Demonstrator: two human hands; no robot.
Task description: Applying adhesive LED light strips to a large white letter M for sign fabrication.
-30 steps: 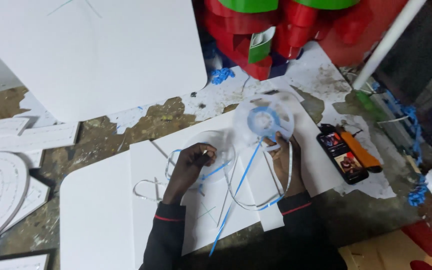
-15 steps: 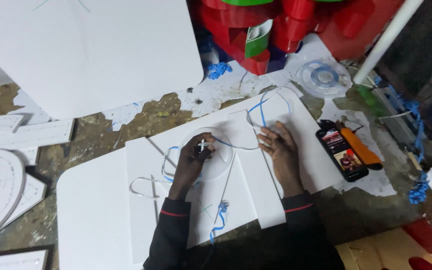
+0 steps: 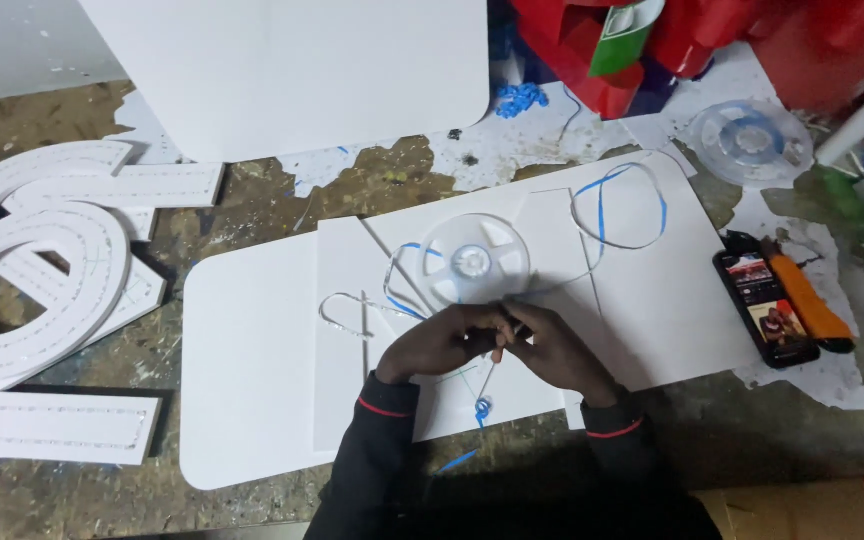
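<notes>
Hands (image 3: 497, 345) now together, reel (image 3: 475, 262) on white board (image 3: 252, 380)

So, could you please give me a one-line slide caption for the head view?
Both hands, left and right, pinch a thin strip beside a clear reel on white sheets.

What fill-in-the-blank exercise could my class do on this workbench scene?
1. Both hands, left hand and right hand, meet just below a clear plastic ____.
2. The phone lies to the person's ____.
3. A second reel sits at the far ____ of the bench.
Missing words: reel; right; right
</notes>
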